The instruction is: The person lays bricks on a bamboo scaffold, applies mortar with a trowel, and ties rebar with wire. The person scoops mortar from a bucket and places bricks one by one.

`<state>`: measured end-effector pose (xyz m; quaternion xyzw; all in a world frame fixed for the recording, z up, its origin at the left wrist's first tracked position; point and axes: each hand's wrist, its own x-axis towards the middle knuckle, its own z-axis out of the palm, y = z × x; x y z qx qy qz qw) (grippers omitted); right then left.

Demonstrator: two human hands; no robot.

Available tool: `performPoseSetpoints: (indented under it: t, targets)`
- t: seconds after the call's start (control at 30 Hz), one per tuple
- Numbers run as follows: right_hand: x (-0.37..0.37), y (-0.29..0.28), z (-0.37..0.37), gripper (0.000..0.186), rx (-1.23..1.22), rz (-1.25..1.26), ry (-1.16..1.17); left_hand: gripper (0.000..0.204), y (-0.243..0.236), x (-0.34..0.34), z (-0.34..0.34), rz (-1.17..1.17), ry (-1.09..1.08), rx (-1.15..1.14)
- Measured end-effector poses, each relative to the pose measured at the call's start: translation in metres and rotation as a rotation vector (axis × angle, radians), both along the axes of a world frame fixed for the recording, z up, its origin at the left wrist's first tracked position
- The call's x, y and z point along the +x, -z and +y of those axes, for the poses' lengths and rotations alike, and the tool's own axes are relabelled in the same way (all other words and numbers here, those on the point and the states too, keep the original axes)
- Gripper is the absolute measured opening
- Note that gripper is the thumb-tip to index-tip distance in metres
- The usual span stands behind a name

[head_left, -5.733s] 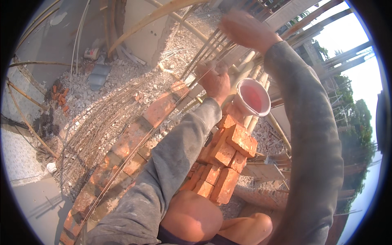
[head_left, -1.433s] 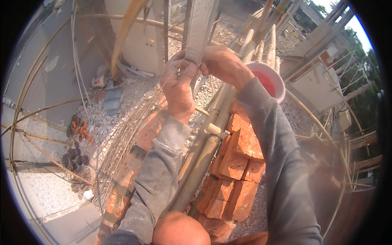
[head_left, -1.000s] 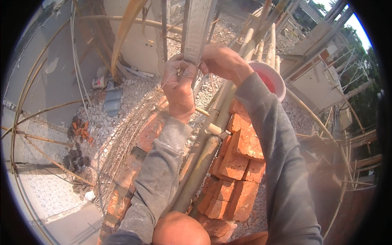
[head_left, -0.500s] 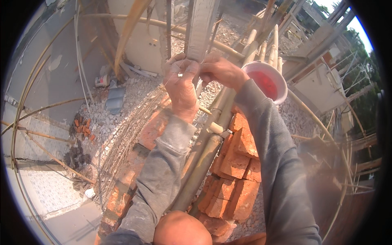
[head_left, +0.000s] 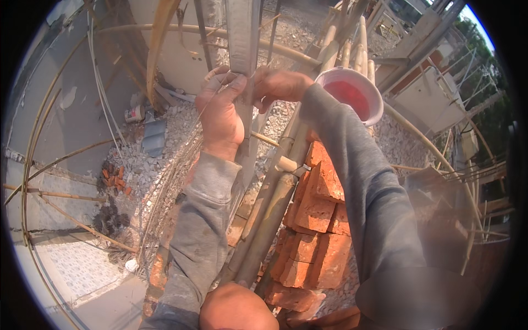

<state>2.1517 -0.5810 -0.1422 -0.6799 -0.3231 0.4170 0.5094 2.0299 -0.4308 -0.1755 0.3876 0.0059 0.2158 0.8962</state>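
Post (head_left: 240,47) between left hand (head_left: 221,113), pinching string (head_left: 223,82), and right hand (head_left: 281,85), grip unclear.

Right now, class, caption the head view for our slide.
Left hand and right hand at an upright post, stacked orange bricks and a pale-rimmed bucket nearby.

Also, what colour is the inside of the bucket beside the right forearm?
The bucket is pinkish red inside, best seen in the head view.

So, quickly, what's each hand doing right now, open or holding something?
Left hand: closed, pinching a thin string beside the grey post.
Right hand: curled beside the post; whether it holds anything cannot be told.
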Motion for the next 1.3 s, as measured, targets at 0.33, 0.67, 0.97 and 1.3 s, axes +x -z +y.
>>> performPoseSetpoints:
  t: [0.33,0.67,0.97,1.3]
  targets:
    - [-0.010,0.006,-0.013,0.016,0.064,-0.337,0.036,0.013,0.000,-0.003,0.002,-0.048,-0.023,0.075]
    - [-0.020,0.024,-0.013,0.016,0.192,-0.377,0.045,0.018,0.012,0.002,0.006,-0.074,0.043,0.032]
    - [-0.036,0.033,-0.018,0.024,0.185,-0.494,0.246,0.021,0.004,-0.001,0.005,-0.059,0.033,0.083]
    - [-0.028,0.057,-0.020,0.030,0.176,-0.489,0.262,0.041,-0.012,-0.012,0.015,-0.005,0.095,0.232]
